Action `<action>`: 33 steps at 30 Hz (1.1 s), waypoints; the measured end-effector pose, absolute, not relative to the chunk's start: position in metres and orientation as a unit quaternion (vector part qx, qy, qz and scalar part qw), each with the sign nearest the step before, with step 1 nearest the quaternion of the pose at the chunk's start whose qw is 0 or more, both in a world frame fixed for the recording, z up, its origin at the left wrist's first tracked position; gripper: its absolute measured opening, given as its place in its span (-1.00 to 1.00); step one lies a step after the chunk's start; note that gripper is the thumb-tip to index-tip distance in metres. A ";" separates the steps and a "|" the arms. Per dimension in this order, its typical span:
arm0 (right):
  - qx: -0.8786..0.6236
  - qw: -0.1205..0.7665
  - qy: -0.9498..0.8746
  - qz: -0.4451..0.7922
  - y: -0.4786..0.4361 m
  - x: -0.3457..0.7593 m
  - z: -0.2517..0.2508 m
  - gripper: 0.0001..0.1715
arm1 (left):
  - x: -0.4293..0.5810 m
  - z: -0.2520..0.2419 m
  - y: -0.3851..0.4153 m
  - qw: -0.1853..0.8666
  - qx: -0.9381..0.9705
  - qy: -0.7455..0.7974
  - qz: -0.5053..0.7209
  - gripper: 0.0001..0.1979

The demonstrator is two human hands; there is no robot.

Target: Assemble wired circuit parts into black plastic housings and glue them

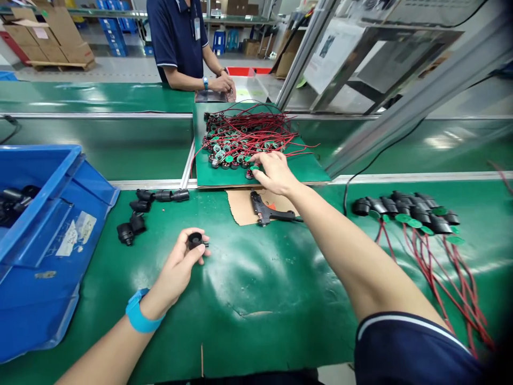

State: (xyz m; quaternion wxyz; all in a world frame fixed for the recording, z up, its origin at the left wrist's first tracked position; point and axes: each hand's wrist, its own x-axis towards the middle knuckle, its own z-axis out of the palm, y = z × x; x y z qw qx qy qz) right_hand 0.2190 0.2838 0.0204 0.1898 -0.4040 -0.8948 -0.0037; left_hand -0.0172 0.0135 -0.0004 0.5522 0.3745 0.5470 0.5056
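Observation:
My left hand (pixel 182 262), with a blue wristband, holds a round black plastic part (pixel 195 240) by its sides, open end up. My right hand (pixel 273 172) reaches to the front edge of a raised green board (pixel 308 170). Its thumb and fingers are closed round a small round component (pixel 250 173) with a green top. Many such components with red wires (pixel 256 125) lie heaped on that board. Below my right hand, a black glue gun (pixel 266 209) rests on a piece of cardboard (pixel 237 208).
A blue bin (pixel 52 235) with black parts stands at the left. Several black housings (pixel 140 206) lie beside it. At the right are black housings with green discs and red wires (pixel 412 211). Metal posts (pixel 308 51) rise behind; a person (pixel 180 48) works across the table.

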 end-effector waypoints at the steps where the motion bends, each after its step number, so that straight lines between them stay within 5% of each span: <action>1: -0.406 0.190 -0.894 0.006 0.284 0.219 0.021 -0.53 | -0.017 -0.001 0.013 0.553 0.374 0.545 0.506 -0.71; 9: -0.379 0.182 -0.905 0.065 0.276 0.203 0.040 -0.69 | -0.014 0.004 0.012 0.577 0.368 0.515 0.517 -0.71; 15: -0.167 0.199 -0.964 0.054 0.168 0.170 0.076 -0.68 | -0.013 0.005 0.013 0.688 0.275 0.436 0.510 -0.48; 19: -0.074 0.204 -0.976 0.032 0.096 0.163 0.096 -0.73 | -0.010 0.006 0.007 0.711 0.273 0.385 0.521 -0.50; 24: -0.186 0.205 -0.959 0.064 0.063 0.184 0.110 -0.76 | -0.007 0.017 -0.003 0.697 0.282 0.368 0.548 -0.53; 33: -0.339 0.296 -0.807 0.382 0.041 0.206 0.081 -0.87 | 0.003 0.014 -0.017 0.608 0.424 0.361 0.566 -0.63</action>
